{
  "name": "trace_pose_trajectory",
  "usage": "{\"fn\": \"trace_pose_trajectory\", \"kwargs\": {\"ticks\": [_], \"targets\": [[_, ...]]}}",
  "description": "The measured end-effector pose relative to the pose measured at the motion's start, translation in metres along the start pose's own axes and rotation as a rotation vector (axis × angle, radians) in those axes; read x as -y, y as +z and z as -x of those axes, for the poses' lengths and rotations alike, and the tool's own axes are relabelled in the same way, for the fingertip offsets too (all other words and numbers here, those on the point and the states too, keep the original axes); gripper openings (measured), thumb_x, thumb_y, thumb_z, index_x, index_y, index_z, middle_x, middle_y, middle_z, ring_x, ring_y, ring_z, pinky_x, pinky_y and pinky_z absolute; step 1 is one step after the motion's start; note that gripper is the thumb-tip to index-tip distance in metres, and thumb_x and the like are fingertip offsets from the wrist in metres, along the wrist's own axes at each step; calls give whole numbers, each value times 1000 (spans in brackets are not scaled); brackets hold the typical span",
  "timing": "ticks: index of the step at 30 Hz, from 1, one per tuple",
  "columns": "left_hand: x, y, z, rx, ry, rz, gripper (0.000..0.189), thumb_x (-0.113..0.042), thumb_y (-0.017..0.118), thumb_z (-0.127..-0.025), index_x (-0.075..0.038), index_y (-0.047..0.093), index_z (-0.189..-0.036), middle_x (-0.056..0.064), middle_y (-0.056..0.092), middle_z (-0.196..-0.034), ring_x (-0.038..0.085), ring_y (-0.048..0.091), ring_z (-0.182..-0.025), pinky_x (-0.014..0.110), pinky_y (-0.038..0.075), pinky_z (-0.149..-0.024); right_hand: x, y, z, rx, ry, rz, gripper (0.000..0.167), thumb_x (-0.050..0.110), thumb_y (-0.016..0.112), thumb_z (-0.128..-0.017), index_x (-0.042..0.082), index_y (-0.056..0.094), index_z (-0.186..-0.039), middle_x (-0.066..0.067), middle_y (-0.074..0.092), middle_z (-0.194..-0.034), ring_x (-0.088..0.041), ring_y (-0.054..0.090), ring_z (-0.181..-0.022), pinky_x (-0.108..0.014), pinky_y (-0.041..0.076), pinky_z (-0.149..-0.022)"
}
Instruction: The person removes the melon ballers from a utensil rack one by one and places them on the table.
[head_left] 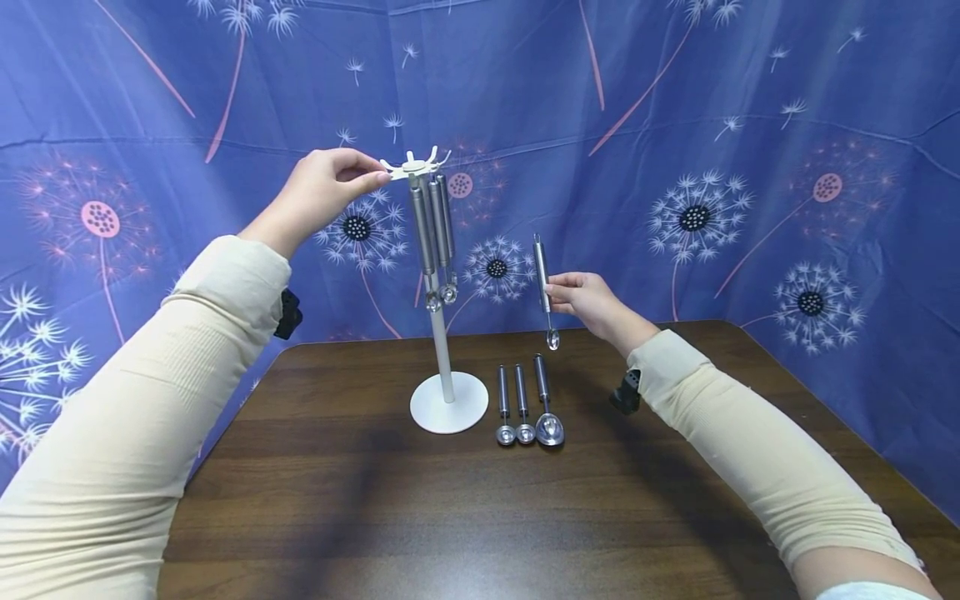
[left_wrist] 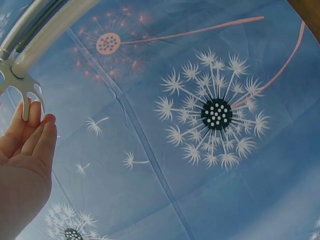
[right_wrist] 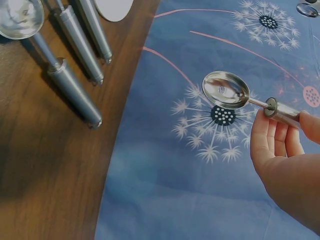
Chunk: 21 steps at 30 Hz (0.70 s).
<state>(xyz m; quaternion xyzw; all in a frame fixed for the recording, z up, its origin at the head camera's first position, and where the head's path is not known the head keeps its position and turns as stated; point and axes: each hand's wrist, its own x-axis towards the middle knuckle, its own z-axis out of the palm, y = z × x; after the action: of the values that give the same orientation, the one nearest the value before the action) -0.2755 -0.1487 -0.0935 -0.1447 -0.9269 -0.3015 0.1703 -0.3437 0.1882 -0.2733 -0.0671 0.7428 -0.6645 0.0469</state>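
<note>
My left hand (head_left: pixel 330 187) pinches one hooked arm of a white hanging rack (head_left: pixel 444 358) at its top; the left wrist view shows fingers and thumb around that arm. Several steel scoops (head_left: pixel 423 229) hang from the rack, handles up and small bowls down. In my right hand (head_left: pixel 588 302) is another steel scoop (right_wrist: pixel 226 90), held by its tubular handle between thumb and fingers. It hangs almost upright above the table, right of the rack, its oval bowl lowest. Below and left of this hand, three scoops (head_left: pixel 550 429) lie side by side on the table, handles pointing away from me.
The brown wooden table (head_left: pixel 450 517) carries the rack's round white base (head_left: pixel 427 412), just left of the lying scoops. A blue cloth with dandelion prints (head_left: pixel 600 192) hangs behind the table's far edge and along its sides.
</note>
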Motion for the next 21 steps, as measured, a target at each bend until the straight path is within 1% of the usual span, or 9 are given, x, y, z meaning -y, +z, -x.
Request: {"fn": "trace_pose_trajectory", "kwargs": {"ticks": [4,6,9,15,21], "targets": [[-2,1,1,4,-42,45,51,-47,60,-93,-11,61,-129,10,61,-133,20,55,-124,38,40,-108,-5,-2,2,-13,18,27,39,11,52,-100,-8,48,-134,-11,56,-118,-12,61,-92,-31,50,-99],[-3,2,1,11,-53,60,51,-48,61,-92,-12,61,-129,9,60,-134,20,54,-126,38,39,-109,-8,-4,4,-24,27,37,39,12,52,-100,-8,48,-134,-8,56,-114,-12,60,-91,-28,52,-95],[-5,2,1,17,-67,82,51,-48,62,-92,-12,61,-128,9,59,-135,20,52,-127,39,38,-110,-12,-6,5,-38,35,38,41,12,53,-100,-10,47,-134,-5,55,-109,-10,58,-88,-27,52,-95],[-6,5,3,-3,-96,125,52,-47,64,-90,-11,61,-128,9,60,-134,20,53,-126,37,38,-110,-22,-10,7,-50,65,17,41,10,52,-100,-12,45,-134,-2,54,-101,-10,56,-86,-34,48,-102],[-6,6,5,-22,-121,148,53,-49,66,-88,-11,62,-126,7,60,-131,18,52,-122,38,38,-109,-32,-15,11,-38,82,14,42,8,52,-99,-14,43,-134,-1,59,-96,-10,60,-83,-37,47,-103]]}}
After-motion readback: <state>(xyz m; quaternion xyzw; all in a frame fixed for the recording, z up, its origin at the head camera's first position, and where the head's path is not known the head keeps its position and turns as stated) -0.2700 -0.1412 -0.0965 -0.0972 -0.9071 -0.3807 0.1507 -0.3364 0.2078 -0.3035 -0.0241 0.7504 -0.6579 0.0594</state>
